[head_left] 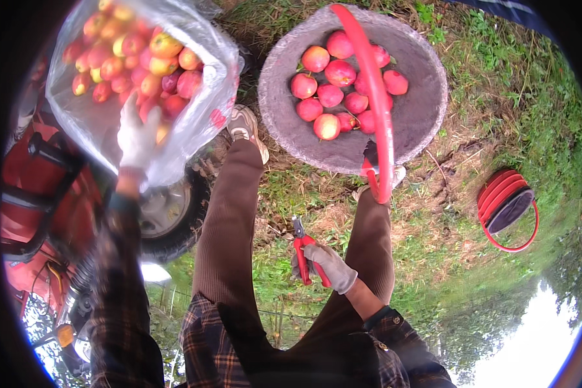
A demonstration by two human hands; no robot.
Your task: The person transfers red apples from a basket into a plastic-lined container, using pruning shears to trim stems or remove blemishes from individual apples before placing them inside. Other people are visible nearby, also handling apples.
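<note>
My left hand (pixel 136 132), in a white glove, reaches into a clear plastic bag (pixel 215 59) at the upper left. Its fingers stretch apart against a heap of red and yellow apples (pixel 132 45). In front of me, between my legs, my right hand (pixel 330 262) is closed in a pale glove around red-handled pruning shears (pixel 300 243), their blades pointing away. A wide grey bucket (pixel 281 123) stands on the grass at the upper middle, holding several red apples (pixel 340 73). Its thick red handle (pixel 376 84) arches over them.
To the left is a red vehicle (pixel 35 169) with a black bar and a tyre (pixel 186 223) beside my left leg. A red ribbed bucket (pixel 503 199) lies tipped on the grass at the right, its handle toward me. Dry grass and leaves surround my shoes.
</note>
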